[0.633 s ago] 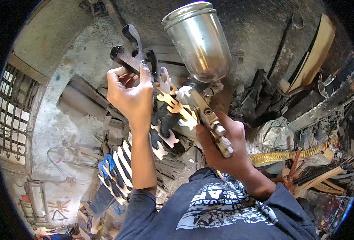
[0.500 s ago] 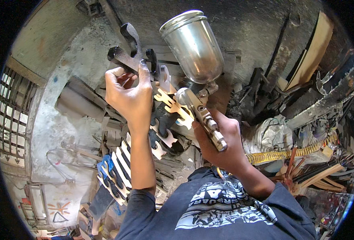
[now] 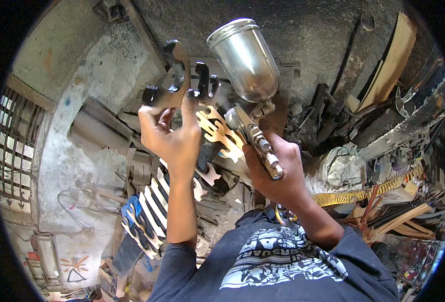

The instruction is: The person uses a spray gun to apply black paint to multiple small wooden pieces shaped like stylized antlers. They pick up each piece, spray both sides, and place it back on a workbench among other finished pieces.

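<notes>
one stained wall (image 3: 64, 173) takes up the left side, the biggest thing in sight. next in size is the person's dark shirt (image 3: 207, 269), printed in white across the chest. a barred window (image 3: 19, 146) sits at the far left edge. the gun (image 3: 255, 136), a metal sprayer, tilts near the middle, its silvery cup (image 3: 247, 60) uppermost and its nozzle end toward the left, apart from the piece. a pale board (image 3: 391, 60) leans at the upper right.

the right hand (image 3: 278, 168) is wrapped around the gun, fingers curled in close; the grip itself is hidden behind them. the left hand (image 3: 169, 141) pinches the piece (image 3: 171, 96) from below, thumb and fingers drawn together on it. that piece is forked, brownish with glossy black ends, and is held up left of the cup. black prongs (image 3: 201, 78) show just right of it; whether they belong to it i cannot tell.

a coiled yellow hose (image 3: 338, 198) runs off to the right, below a crumpled whitish bag (image 3: 342, 168). pale strips (image 3: 149, 206) lie side by side left of the left forearm, beside a bit of blue sheet (image 3: 132, 207). pale cutouts (image 3: 220, 133) show between the hands.
</notes>
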Tool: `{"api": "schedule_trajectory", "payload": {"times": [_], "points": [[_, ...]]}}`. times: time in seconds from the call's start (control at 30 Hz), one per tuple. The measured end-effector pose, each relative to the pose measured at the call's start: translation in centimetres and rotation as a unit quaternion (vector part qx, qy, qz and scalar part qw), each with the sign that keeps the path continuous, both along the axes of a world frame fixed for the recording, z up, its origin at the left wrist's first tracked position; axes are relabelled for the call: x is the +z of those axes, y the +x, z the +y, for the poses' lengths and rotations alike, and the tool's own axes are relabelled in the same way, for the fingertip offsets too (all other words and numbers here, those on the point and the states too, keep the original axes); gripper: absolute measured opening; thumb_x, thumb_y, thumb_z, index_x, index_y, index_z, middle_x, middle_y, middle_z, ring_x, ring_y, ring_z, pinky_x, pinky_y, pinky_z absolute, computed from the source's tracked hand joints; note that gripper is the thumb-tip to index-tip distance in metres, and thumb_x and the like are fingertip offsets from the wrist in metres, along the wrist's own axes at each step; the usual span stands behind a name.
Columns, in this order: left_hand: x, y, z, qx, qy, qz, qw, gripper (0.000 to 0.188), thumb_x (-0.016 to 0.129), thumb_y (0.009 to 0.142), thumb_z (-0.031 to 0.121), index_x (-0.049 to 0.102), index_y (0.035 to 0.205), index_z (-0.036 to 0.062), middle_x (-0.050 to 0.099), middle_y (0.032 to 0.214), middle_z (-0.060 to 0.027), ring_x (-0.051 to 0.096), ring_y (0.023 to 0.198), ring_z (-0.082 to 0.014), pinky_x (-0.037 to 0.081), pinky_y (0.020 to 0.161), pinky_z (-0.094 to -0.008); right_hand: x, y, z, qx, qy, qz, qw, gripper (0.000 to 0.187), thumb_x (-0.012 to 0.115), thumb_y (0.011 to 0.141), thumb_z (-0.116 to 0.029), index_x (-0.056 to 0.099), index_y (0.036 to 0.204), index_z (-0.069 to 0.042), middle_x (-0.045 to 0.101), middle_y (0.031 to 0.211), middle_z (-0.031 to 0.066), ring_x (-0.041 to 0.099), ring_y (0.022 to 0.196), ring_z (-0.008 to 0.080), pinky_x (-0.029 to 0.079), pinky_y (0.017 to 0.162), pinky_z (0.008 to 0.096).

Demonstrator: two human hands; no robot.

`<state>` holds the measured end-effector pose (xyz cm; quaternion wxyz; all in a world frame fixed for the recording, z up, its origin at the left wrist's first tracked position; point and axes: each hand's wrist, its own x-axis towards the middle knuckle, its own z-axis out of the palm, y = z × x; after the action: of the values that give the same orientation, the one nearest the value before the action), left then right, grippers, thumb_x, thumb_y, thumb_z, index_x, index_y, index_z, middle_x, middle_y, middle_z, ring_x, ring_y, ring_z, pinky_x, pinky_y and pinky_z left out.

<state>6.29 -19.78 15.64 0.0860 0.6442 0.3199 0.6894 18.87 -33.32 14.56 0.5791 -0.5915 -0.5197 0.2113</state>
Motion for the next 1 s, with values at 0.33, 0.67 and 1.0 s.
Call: {"api": "schedule_trajectory", "payload": {"times": [0.33,0.67,1.0], "points": [[-2.5,-6.8,2.8,-0.215,0.117,-0.053,0.968,0.022,0.062,0.084,-0.003,0.046,0.094,0.0072,0.061,0.090,-0.0121,0.066,0.092,-0.0280,0.041,0.105,-0.0527,1.4,0.6,-3.4,0.036,0.045,0.110,0.992,0.019,0.064,0.086,-0.009,0.059,0.101,0.001,0.060,0.068,0.0112,0.059,0.057,0.0164,0.046,0.053,0.0302],[-3.1,-8.3,2.0,-0.181,0.133,0.000,0.974,0.018,0.058,0.087,0.019,0.047,0.096,0.0063,0.063,0.094,-0.0172,0.066,0.095,-0.0316,0.031,0.112,-0.0566,0.4,0.8,-3.0,0.044,0.009,0.111,0.993,0.024,0.067,0.086,-0.009,0.059,0.106,0.002,0.064,0.074,0.0113,0.064,0.064,0.0161,0.048,0.057,0.0296],[-1.8,-18.1,4.0,-0.262,0.053,-0.061,0.962,0.037,0.069,0.085,0.042,0.047,0.090,0.0128,0.057,0.083,-0.0046,0.062,0.088,-0.0245,0.033,0.109,-0.0547,0.2,2.6,-3.0,0.010,0.051,0.226,0.973,0.026,0.060,0.095,-0.009,0.050,0.116,0.002,0.064,0.089,0.0085,0.063,0.079,0.0111,0.053,0.069,0.0251]]}}
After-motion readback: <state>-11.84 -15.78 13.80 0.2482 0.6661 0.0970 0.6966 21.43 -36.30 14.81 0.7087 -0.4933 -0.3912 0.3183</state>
